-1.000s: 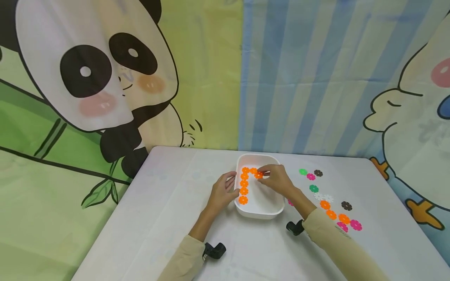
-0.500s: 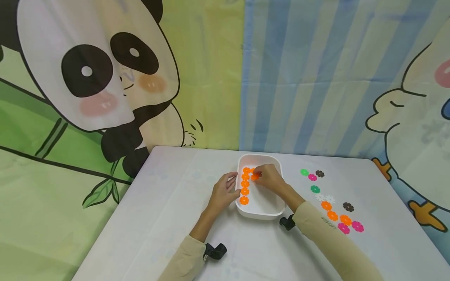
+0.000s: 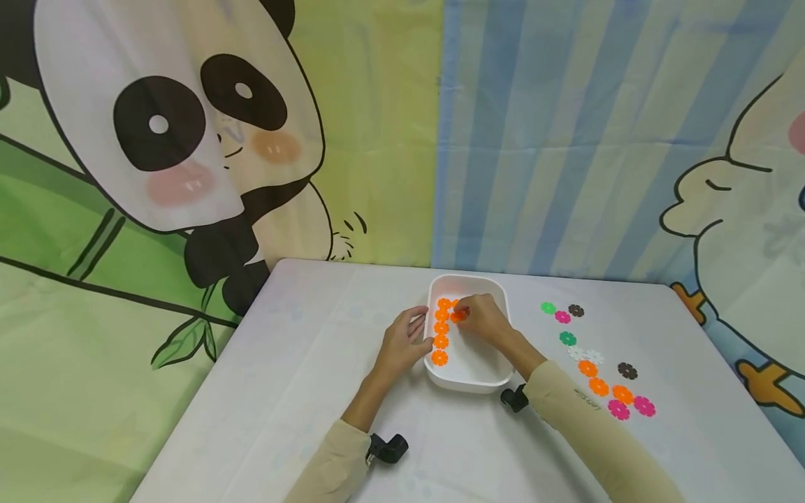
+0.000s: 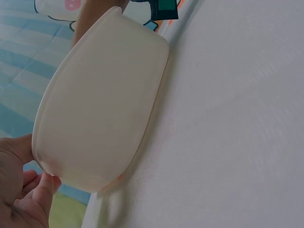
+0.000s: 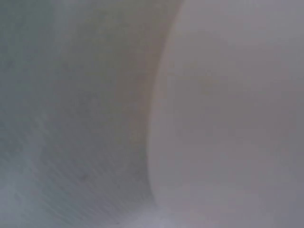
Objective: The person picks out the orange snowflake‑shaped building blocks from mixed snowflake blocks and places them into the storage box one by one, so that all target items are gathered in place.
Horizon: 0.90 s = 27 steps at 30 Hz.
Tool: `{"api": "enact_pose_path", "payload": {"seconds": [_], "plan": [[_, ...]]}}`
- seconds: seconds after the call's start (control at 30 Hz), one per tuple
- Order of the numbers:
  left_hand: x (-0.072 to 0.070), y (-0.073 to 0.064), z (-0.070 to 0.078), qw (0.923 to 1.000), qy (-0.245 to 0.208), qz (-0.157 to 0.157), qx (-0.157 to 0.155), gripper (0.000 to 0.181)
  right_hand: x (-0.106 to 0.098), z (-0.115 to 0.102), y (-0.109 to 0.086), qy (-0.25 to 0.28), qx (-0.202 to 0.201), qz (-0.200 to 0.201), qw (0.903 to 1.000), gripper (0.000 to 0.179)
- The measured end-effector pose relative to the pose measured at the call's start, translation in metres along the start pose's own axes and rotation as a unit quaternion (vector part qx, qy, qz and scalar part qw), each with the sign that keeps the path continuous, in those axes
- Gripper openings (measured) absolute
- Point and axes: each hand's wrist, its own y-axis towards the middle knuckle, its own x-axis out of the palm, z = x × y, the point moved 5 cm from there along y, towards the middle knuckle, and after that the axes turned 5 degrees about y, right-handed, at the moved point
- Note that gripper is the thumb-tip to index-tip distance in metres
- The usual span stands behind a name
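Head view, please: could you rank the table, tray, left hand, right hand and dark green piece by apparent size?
1. Table
2. Tray
3. Left hand and right hand, too alike to rank
4. Dark green piece

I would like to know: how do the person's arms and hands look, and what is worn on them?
The left sleeve and right sleeve are beige; the right one bears a small marking, too small to read. A black device shows at each sleeve's end. The left hand and right hand are bare.
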Motion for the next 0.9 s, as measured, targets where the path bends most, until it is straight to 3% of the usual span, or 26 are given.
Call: {"api": "enact_pose_path", "payload": {"seconds": [0.23, 0.43, 0.67, 0.9], "plan": [[0.003, -0.001, 0.001, 0.9999, 0.010, 0.004, -0.005, 0.058, -0.014, 0.000, -0.006, 0.038, -0.013, 0.031, 0.9987, 0.023], [0.005, -0.003, 0.000, 0.9999, 0.015, 0.003, -0.005, 0.058, -0.049, -0.001, -0.023, 0.051, -0.023, 0.056, 0.9969, 0.025], [0.004, -0.001, 0.001, 0.9999, 0.013, 0.002, -0.008, 0.059, -0.105, 0.020, -0.065, 0.029, -0.031, 0.108, 0.9933, 0.024], [0.001, -0.001, 0.002, 0.9999, 0.013, 0.003, -0.009, 0.059, -0.136, 0.056, -0.122, -0.017, 0.033, 0.111, 0.9932, 0.026]]}}
